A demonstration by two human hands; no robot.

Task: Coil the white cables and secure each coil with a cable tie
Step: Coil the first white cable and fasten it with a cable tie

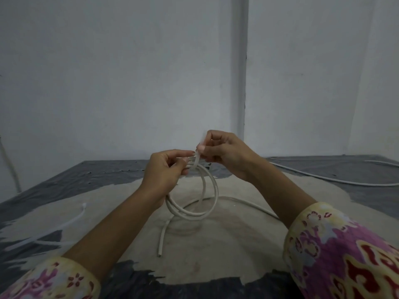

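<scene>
1. My left hand (166, 167) grips the top of the white cable coil (194, 203), raised above the table (367, 169), so the loops hang together, I judge.
2. My right hand (224, 154) pinches the cable tie (197, 157) at the bundle, presumably to cinch it.
3. Spare ties (54, 229) lie left, within reach.
4. I can read no brand, label or writing.

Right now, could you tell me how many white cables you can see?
2. One cable is coiled in the left hand while the right hand pulls a tie around it; another cable lies at the far right. More may be out of view.
</scene>
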